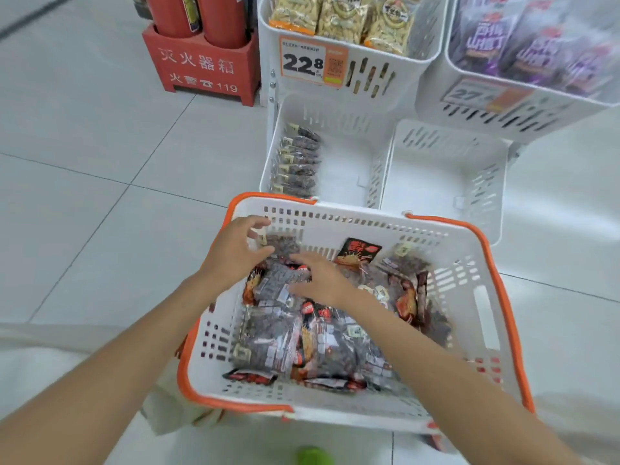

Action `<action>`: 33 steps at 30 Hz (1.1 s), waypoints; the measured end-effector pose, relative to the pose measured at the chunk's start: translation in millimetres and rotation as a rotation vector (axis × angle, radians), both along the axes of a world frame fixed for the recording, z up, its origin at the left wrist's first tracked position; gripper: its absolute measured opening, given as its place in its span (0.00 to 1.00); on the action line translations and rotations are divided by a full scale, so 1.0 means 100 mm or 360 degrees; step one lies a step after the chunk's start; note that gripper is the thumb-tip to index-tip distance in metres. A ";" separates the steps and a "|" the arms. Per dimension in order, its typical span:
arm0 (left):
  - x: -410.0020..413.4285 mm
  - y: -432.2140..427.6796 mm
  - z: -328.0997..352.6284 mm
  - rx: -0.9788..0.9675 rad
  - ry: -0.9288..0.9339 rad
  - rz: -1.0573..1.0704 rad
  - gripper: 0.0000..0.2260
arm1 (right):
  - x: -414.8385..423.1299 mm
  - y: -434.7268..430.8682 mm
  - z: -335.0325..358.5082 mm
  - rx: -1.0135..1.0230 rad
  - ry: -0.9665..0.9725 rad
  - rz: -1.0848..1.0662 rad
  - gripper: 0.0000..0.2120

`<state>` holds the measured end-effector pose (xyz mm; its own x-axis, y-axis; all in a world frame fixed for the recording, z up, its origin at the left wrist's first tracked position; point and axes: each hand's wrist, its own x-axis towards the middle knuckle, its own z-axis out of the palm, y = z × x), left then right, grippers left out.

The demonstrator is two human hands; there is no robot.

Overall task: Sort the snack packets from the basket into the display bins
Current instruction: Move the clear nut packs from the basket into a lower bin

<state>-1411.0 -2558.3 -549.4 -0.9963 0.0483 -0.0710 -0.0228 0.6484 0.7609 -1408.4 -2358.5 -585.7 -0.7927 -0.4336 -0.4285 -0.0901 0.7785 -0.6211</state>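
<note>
In the far left corner of the basket [352, 224], your left hand [235, 251] curls its fingers beside a crinkly clear packet [283, 245] just to their right; whether they grip it, I cannot tell. Your right hand [323, 280] lies flat, fingers straight, on glossy packets [278, 288]. The matching bin [355, 169] is straight ahead
</note>
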 end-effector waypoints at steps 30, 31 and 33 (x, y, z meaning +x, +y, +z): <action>0.13 0.71 -0.45 0.0550 -0.0754 0.0071 0.37 | 0.23 1.56 -0.40 -0.0082 -0.0326 -0.0640 0.33; 0.14 0.67 -0.45 0.0561 -0.0763 0.0088 0.39 | 0.23 1.51 -0.50 -0.0027 -0.0327 -0.0575 0.37; 0.17 0.60 -0.46 0.0585 -0.0751 0.0125 0.41 | 0.24 1.44 -0.67 0.0171 -0.0294 -0.0406 0.41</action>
